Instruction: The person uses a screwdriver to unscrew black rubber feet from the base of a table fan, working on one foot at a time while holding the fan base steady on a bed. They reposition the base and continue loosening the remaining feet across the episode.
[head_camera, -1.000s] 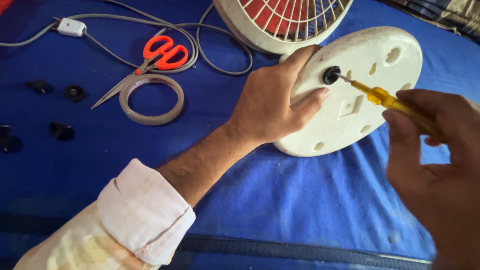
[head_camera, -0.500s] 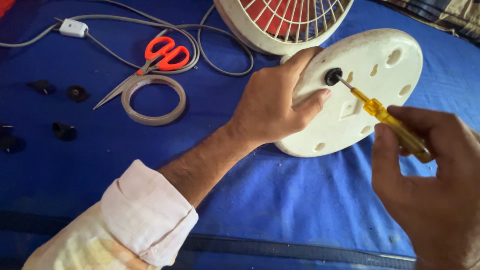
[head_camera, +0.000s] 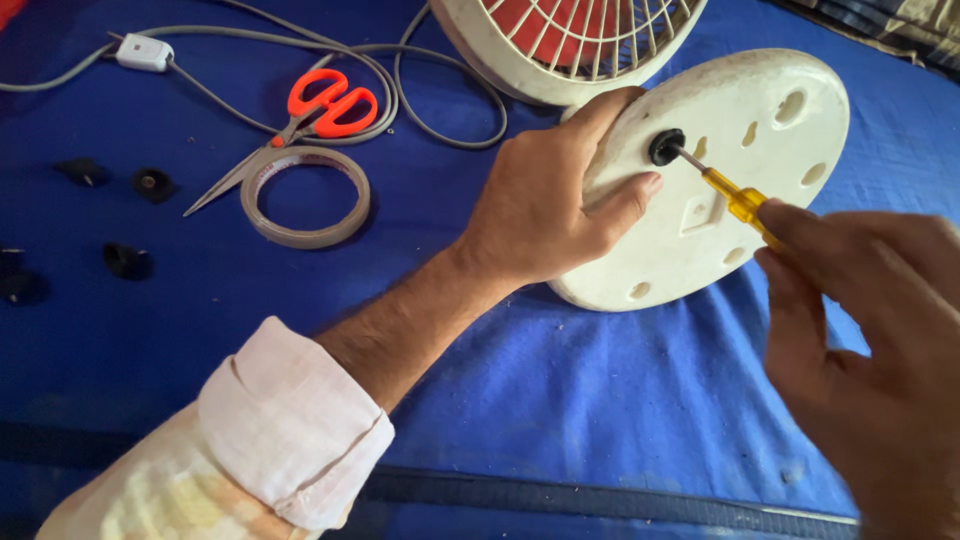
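Tilting round white fan base (head_camera: 720, 210), yellow screwdriver (head_camera: 735, 197)

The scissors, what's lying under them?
The orange-handled scissors lie across a grey cord and the tape roll, on the blue cloth. The covered parts cannot be seen.

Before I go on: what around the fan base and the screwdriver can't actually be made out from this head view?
- Screwdriver tip: buried in the black grommet, so the screw cannot be seen.
- Screwdriver handle end: covered by the right hand.
- Fan base left rim: hidden under the left hand.
- Fan grille: cut off by the top edge.
- Small black parts: too small to identify.
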